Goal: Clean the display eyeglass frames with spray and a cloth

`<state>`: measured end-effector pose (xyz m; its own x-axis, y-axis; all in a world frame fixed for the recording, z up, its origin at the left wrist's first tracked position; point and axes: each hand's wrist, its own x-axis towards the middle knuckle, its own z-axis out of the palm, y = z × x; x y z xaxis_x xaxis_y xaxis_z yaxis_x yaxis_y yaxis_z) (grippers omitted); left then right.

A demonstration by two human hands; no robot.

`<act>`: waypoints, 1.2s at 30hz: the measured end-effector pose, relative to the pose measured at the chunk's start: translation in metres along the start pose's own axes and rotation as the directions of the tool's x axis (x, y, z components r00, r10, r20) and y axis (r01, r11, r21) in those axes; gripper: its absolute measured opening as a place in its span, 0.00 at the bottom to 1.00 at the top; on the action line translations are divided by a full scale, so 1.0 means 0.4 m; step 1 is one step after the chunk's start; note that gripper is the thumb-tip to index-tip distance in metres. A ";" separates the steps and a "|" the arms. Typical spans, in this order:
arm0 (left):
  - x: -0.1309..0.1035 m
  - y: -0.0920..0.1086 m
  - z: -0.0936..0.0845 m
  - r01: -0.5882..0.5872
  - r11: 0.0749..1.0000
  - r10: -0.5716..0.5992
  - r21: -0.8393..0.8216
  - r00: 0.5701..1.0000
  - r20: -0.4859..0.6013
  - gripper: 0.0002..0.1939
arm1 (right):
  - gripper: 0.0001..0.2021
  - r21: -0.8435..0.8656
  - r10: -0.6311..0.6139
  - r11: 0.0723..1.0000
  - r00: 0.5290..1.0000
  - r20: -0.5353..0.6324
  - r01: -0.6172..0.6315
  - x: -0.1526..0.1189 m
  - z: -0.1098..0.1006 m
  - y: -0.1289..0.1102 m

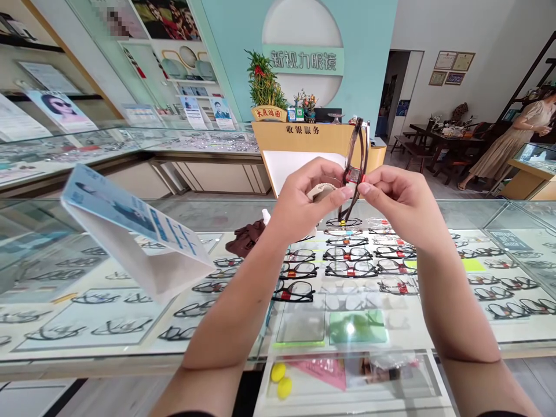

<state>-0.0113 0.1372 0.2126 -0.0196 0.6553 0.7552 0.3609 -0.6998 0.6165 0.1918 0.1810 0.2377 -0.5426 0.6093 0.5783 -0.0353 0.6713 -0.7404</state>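
A dark-framed pair of glasses is held up on its side above the glass counter, between both hands. My left hand is closed on it from the left, with a pale cloth bunched in its fingers. From the right, my right hand pinches the frame between thumb and fingers. A red tag shows on the glasses between the fingertips. Beneath the hands, several glasses lie in rows in the display.
A tent-shaped card stands on the counter at left. A brown cloth lies beside my left forearm. An open drawer with yellow cases is nearest. Past the counter are a cashier desk and, far right, a person.
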 end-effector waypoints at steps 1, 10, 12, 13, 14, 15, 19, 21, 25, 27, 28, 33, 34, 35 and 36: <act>0.000 -0.002 0.001 -0.004 1.000 0.004 0.004 1.000 -0.002 0.22 | 0.17 -0.012 -0.003 1.000 1.000 -0.009 0.003 0.001 -0.001 0.002; 0.000 -0.025 -0.002 0.069 0.996 -0.065 0.065 0.996 -0.061 0.16 | 0.15 -0.335 -0.015 0.938 0.957 -0.291 -0.087 0.001 -0.023 0.020; -0.001 -0.024 0.001 0.093 0.993 -0.088 0.073 0.994 -0.069 0.14 | 0.15 -0.430 -0.086 0.899 0.928 -0.362 -0.085 0.003 -0.032 0.026; -0.001 -0.023 0.002 0.103 0.992 -0.097 0.075 0.993 -0.069 0.14 | 0.15 -0.471 -0.116 0.878 0.915 -0.386 -0.087 0.003 -0.036 0.031; -0.001 -0.020 0.002 0.110 0.991 -0.105 0.077 0.992 -0.064 0.14 | 0.15 -0.507 -0.142 0.857 0.903 -0.405 -0.092 0.004 -0.041 0.035; -0.001 -0.017 0.002 0.115 0.990 -0.110 0.079 0.992 -0.056 0.14 | 0.15 -0.539 -0.164 0.837 0.894 -0.417 -0.098 0.005 -0.046 0.040; 0.001 -0.008 -0.004 0.134 0.987 -0.134 0.089 0.991 -0.001 0.16 | 0.15 -0.625 -0.243 0.774 0.862 -0.444 -0.104 0.009 -0.070 0.054; 0.000 -0.006 -0.008 0.145 0.984 -0.149 0.102 0.988 0.028 0.17 | 0.16 -0.641 -0.259 0.760 0.852 -0.455 -0.111 0.012 -0.081 0.057; -0.001 -0.013 -0.013 0.162 0.979 -0.171 0.126 0.983 0.064 0.18 | 0.18 -0.636 -0.264 0.763 0.841 -0.473 -0.117 0.018 -0.089 0.056; -0.001 -0.019 -0.015 0.158 0.978 -0.164 0.136 0.986 0.034 0.18 | 0.17 -0.610 -0.272 0.788 0.839 -0.471 -0.087 0.019 -0.085 0.053; -0.001 -0.022 -0.016 0.149 0.979 -0.151 0.142 0.988 0.005 0.17 | 0.17 -0.588 -0.278 0.807 0.839 -0.467 -0.060 0.018 -0.081 0.052; 0.000 -0.027 -0.018 0.098 0.985 -0.081 0.141 0.989 -0.124 0.19 | 0.20 -0.436 -0.289 0.895 0.864 -0.413 0.092 0.011 -0.049 0.047; 0.000 -0.025 -0.016 0.091 0.987 -0.073 0.133 0.988 -0.134 0.19 | 0.20 -0.411 -0.272 0.906 0.879 -0.392 0.098 0.011 -0.041 0.046; 0.000 -0.022 -0.015 0.084 0.989 -0.066 0.126 0.988 -0.142 0.19 | 0.20 -0.388 -0.248 0.917 0.896 -0.369 0.094 0.011 -0.031 0.045; -0.001 -0.018 -0.013 0.079 0.990 -0.061 0.120 0.987 -0.147 0.19 | 0.19 -0.368 -0.220 0.926 0.912 -0.346 0.084 0.012 -0.022 0.044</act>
<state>-0.0188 0.1406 0.2089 -0.1780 0.6477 0.7408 0.4672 -0.6070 0.6429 0.1958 0.1995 0.2305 -0.1967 0.5541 0.8089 0.2305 0.8280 -0.5112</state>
